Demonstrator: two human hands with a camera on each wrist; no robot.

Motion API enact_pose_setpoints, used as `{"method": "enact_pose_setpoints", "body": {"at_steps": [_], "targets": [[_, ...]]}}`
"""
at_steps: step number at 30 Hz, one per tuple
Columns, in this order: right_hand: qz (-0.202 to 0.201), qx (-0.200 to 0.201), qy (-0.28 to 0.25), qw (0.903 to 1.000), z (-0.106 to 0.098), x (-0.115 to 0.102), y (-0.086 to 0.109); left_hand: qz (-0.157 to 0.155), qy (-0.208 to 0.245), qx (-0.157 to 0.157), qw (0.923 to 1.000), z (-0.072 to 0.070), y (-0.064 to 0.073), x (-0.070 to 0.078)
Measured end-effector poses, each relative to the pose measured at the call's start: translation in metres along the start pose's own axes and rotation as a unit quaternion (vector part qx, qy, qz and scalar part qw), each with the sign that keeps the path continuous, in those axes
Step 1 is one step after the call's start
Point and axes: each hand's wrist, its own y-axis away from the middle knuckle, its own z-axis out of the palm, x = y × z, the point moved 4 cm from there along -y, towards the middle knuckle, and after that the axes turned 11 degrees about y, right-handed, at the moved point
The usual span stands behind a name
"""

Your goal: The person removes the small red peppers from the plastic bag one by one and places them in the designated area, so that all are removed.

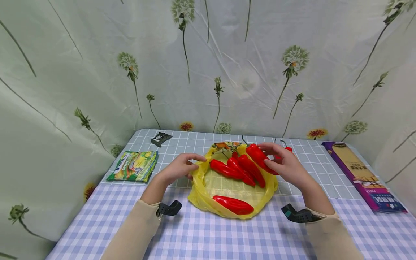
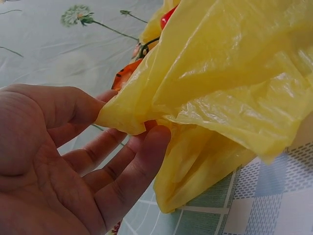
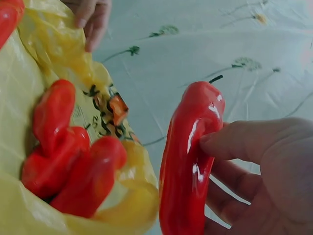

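An open yellow plastic bag [image 1: 199, 193] lies in the middle of the table, its rim spread wide. My left hand [image 1: 178, 169] pinches the left edge of the bag between thumb and fingers, plain in the left wrist view. In my right hand [image 1: 290, 166] is a red pepper [image 3: 188, 161], gripped by thumb and fingers above the bag's right rim, its dark stem pointing up and away. Several red peppers [image 1: 226, 169] lie bunched toward the back inside the bag. One red pepper [image 1: 234, 204] rests alone by its front rim.
Behind my right hand, more red [image 1: 288, 148] with dark stems shows, partly hidden. A green and yellow packet [image 1: 134, 166] lies left, with a small black packet [image 1: 161, 138] behind it. A long purple and tan package [image 1: 360, 173] lies right. A flowered curtain [image 1: 240, 72] hangs behind the table.
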Motion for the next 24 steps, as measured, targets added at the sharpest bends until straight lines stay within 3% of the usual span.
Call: {"method": "enact_pose_setpoints", "body": {"at_steps": [10,15,24], "targets": [[0.107,0.052,-0.029,0.9925,-0.018,0.017,0.002,-0.007,0.002,0.004,1.0,0.001,0.0,-0.001],[0.138,0.083,-0.026,0.9866,-0.023,0.024,0.001,-0.003,-0.004,0.004,1.0,0.001,0.001,0.0],[0.203,0.128,-0.061,0.9687,-0.032,0.04,0.002,-0.002,-0.002,0.002,1.0,0.001,0.0,0.0]]}}
